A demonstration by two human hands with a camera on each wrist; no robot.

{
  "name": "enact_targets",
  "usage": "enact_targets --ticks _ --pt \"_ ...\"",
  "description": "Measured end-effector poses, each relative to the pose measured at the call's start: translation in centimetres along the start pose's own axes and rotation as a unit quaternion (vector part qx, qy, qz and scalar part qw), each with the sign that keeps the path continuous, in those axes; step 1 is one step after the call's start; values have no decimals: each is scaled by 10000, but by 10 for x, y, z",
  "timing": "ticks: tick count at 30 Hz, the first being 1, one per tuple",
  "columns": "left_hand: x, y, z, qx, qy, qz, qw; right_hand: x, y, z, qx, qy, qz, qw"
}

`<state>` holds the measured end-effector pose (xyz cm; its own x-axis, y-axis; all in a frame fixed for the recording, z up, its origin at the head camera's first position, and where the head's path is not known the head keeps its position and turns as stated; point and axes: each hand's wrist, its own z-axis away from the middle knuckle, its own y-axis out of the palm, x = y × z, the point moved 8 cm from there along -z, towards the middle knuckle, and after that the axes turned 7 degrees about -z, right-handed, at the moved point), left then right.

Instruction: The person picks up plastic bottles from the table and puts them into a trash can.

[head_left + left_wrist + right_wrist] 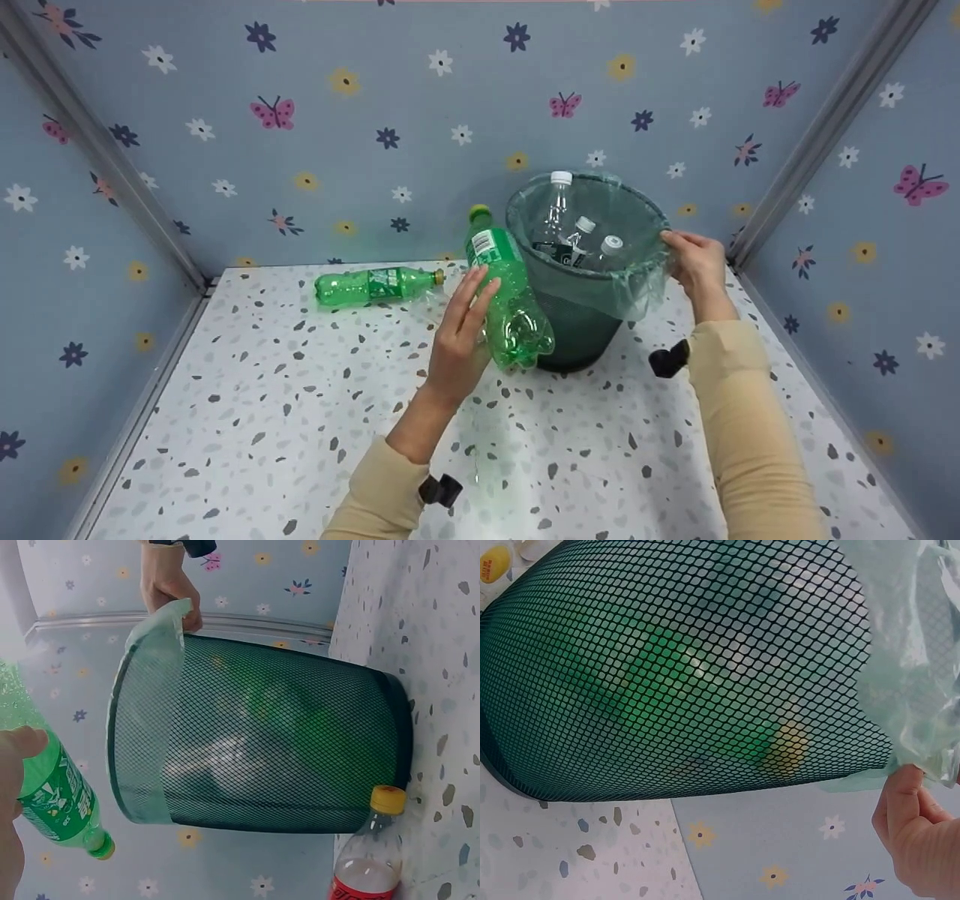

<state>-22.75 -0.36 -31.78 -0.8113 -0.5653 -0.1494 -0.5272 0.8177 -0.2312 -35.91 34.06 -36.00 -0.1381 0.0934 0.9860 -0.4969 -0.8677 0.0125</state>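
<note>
My left hand (459, 345) holds a large green plastic bottle (511, 289) at the left front of a mesh waste bin (574, 326). The bottle is tilted with its yellow-green cap pointing away from me; its green label (61, 799) shows in the left wrist view. At the bin's right rim, my right hand (699, 262) pinches the edge of the thin green bin liner (641, 289). The right wrist view shows thumb and fingers of that hand (919, 829) on the liner. Inside the bin stand several clear bottles with white caps, one clear bottle (556, 210) reaching the rim.
Left of the bin a smaller green bottle (349, 288) lies on the speckled table (262, 450). A clear bottle with a yellow cap and red label (367, 862) is beside the bin, mostly hidden in the head view. Patterned walls (420, 97) enclose the back and sides.
</note>
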Motion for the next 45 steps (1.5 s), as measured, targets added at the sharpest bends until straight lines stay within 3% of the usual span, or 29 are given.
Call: enact_targets --ticks 12,19,27,38,45 --pt "-17 -1 -35 -386 -68 773 9962 -1 0 0 -30 14 -53 10000" --pt "-20 5 -50 -391 -171 1178 9921 -1 1 1 41 6 -244 9997" --pt "-16 16 -64 -320 -405 1267 9906 -2 0 0 -29 -11 -184 9998" --pt "-1 44 -75 357 -1044 1014 9887 0 0 1 -41 -1 -194 9998" --pt "11 69 -78 1030 -1469 1120 9774 0 1 1 -1 -12 -147 9999"
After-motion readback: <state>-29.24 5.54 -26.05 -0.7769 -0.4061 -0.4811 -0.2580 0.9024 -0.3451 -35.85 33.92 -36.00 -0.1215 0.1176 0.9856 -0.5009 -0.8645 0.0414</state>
